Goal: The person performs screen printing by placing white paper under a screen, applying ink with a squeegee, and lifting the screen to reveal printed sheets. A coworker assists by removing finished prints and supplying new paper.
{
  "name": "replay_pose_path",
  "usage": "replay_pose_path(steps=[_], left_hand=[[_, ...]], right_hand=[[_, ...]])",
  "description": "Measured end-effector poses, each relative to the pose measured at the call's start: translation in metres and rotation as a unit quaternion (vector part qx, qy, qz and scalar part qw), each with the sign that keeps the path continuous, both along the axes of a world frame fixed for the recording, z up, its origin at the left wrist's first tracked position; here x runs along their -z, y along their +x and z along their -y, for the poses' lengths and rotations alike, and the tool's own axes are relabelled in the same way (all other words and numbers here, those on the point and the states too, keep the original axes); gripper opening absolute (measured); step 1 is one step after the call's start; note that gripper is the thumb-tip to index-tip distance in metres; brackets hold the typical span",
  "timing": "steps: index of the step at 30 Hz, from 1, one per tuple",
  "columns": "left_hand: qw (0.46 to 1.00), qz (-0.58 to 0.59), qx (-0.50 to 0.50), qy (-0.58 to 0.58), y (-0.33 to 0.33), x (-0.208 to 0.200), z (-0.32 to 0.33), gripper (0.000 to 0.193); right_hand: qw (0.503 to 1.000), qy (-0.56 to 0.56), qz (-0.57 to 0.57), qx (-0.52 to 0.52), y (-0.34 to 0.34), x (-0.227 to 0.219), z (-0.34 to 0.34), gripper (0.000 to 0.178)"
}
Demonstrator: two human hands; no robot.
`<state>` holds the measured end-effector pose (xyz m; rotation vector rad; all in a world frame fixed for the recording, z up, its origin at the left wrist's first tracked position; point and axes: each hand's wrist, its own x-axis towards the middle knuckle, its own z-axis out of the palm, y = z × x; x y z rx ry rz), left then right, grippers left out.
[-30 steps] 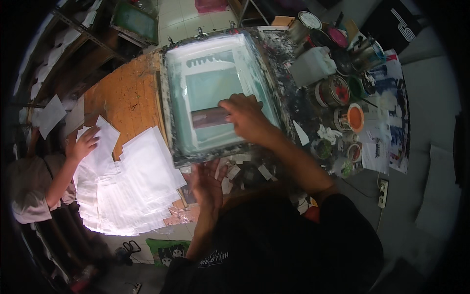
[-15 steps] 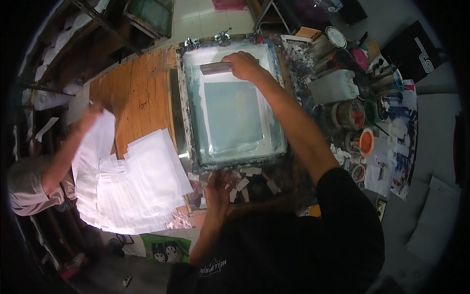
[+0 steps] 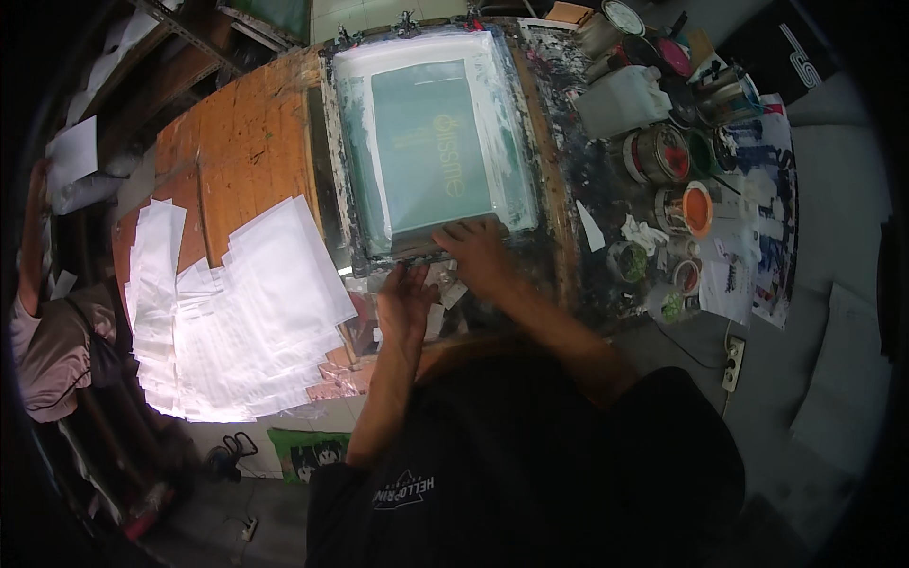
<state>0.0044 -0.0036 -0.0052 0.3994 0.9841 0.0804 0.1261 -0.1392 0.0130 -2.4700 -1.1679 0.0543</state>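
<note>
A screen-printing frame (image 3: 347,161) lies in front of me, its blue-green mesh (image 3: 417,114) showing a rectangular window with faint yellowish lettering. My right hand (image 3: 473,248) grips a dark squeegee (image 3: 415,244) that rests across the near end of the mesh. Just below the frame's near edge is my left hand (image 3: 405,303), palm turned up, its fingers stretched toward the edge and holding nothing I can see. Whether its fingertips touch the frame cannot be made out. Metal hinge clamps (image 3: 407,24) sit along the frame's far side.
Fanned white sheets (image 3: 256,312) cover the near part of the wooden table (image 3: 251,142) at left. A co-worker's hand at far left holds a white sheet (image 3: 74,151). Ink cans (image 3: 655,156), a pale jerrycan (image 3: 620,102) and an orange ink pot (image 3: 696,208) crowd the right side.
My right hand has drawn the squeegee from the far end of the screen to its near end. The co-worker's arm has moved away from the fanned sheets. The whole view has shifted slightly.
</note>
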Motion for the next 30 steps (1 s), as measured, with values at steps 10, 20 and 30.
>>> replay_pose_path(steps=[10,20,30], left_hand=[[0.988,0.153,-0.004,0.033,-0.001,-0.086,-0.018,0.024],[0.800,0.082,0.081,0.589,0.200,-0.039,-0.126,0.028],[0.634,0.091,0.131,0.757,0.223,0.024,-0.125,0.013]], right_hand=[[0.991,0.077,0.103,-0.023,0.031,-0.129,-0.018,0.033],[0.984,0.094,0.127,-0.076,0.163,-0.287,-0.073,0.050],[0.997,-0.002,-0.069,0.031,0.190,-0.351,-0.090,0.056]])
